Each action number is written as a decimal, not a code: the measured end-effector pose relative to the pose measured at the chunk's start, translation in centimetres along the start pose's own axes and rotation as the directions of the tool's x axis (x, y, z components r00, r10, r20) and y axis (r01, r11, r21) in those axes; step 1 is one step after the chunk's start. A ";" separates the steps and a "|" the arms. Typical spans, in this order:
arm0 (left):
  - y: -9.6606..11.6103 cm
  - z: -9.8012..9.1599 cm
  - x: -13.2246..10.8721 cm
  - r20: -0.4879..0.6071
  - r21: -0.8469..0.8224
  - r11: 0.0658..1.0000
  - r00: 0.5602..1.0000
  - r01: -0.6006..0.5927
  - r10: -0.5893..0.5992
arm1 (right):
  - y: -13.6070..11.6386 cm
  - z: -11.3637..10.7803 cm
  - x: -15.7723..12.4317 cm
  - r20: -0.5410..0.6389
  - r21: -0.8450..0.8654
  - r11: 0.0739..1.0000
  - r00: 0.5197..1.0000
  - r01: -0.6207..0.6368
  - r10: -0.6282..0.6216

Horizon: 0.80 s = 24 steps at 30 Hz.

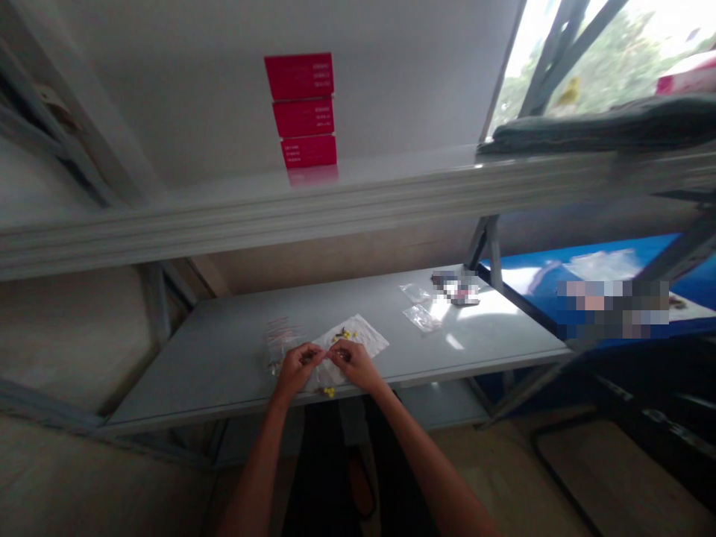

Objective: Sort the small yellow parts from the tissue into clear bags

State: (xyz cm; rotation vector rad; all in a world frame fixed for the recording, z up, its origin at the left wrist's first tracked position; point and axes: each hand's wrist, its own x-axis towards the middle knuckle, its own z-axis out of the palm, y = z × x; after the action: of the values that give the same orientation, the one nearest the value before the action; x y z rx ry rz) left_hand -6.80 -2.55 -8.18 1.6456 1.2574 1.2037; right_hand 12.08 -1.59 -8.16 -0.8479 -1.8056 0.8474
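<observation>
My left hand (298, 367) and my right hand (351, 359) meet over a white sheet (366, 333) near the front edge of the grey shelf. Both are closed, with thumbs and fingertips pinched together. Whatever lies between the fingertips is too small to make out. Just beyond my right hand, several small yellow and dark pieces (345, 335) rest on the sheet. A little group of yellow pieces (329, 391) sits at the shelf's front edge, below and between my hands. Clear plastic bags with red lines (280, 335) lie beside my left hand.
Further right on the grey shelf (224, 358) are clear plastic bags (422, 317) and a blurred-out item (456, 287). An upper shelf (235, 231) crosses in front, carrying red boxes (305, 115) and dark folded cloth (604, 127). A chair (609, 462) stands at lower right.
</observation>
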 end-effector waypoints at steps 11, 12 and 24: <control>-0.2 -0.1 0.0 -0.073 -0.092 0.995 0.996 0.038 -0.045 | -0.1 0.0 0.2 -0.052 -0.009 0.999 0.997 -0.053 0.053; -0.2 -0.1 -0.1 -0.073 -0.102 0.994 0.996 0.041 -0.049 | 0.0 0.0 0.2 -0.063 -0.005 0.998 0.997 -0.056 0.055; -0.2 -0.1 0.3 0.021 0.023 1.000 1.000 0.021 -0.022 | 0.2 -0.2 0.0 0.050 0.027 0.998 0.997 0.058 -0.059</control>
State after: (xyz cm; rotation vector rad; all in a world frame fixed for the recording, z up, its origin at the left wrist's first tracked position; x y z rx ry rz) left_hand -6.96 -2.24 -8.23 1.6530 1.2771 1.1596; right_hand 12.34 -1.48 -8.25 -0.7598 -1.8510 0.8592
